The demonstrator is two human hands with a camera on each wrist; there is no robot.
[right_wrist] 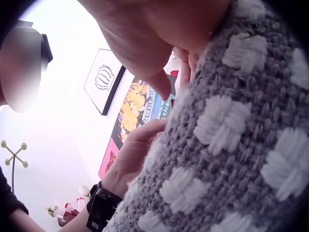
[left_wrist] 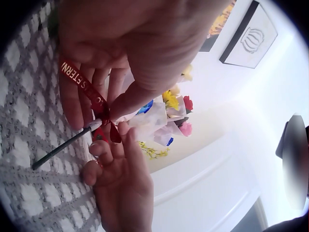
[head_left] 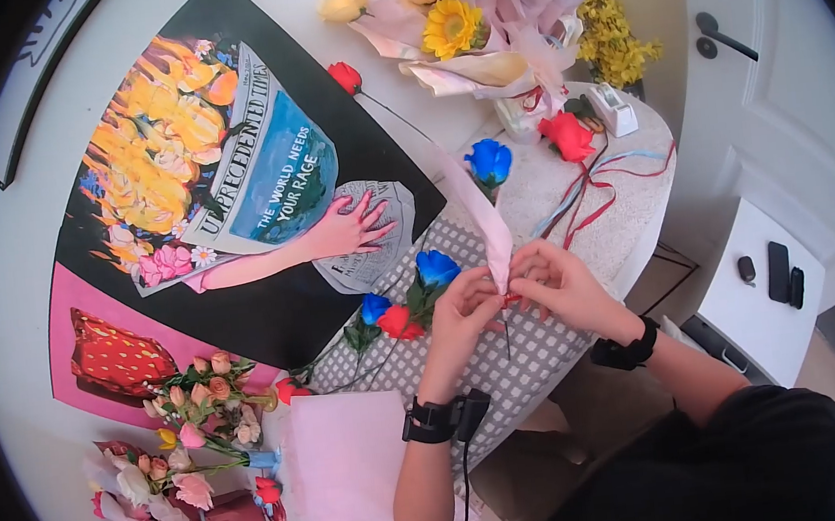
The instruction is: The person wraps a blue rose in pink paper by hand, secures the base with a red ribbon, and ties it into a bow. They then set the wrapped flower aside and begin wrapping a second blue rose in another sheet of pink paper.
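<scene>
A narrow pink paper wrap (head_left: 494, 238) lies between both hands, a dark green stem (left_wrist: 60, 149) poking from its lower end. Red ribbon (left_wrist: 79, 82) with pale printed letters goes round the wrap's base, with a short loop hanging at the knot. My left hand (head_left: 468, 311) pinches the ribbon near the knot, its printed length running across the fingers. From the other side my right hand (head_left: 566, 286) holds the ribbon at the knot between thumb and fingers. A red rose (head_left: 345, 77) has a long thin stem reaching the wrap's upper end.
Blue roses (head_left: 435, 268) and a red rose (head_left: 400, 322) lie left of my hands on the grey-white cloth (head_left: 472, 411). Pink paper sheets (head_left: 347, 463) sit at the near left. Loose ribbons (head_left: 586, 184) and a wrapped bouquet (head_left: 478, 54) are farther back.
</scene>
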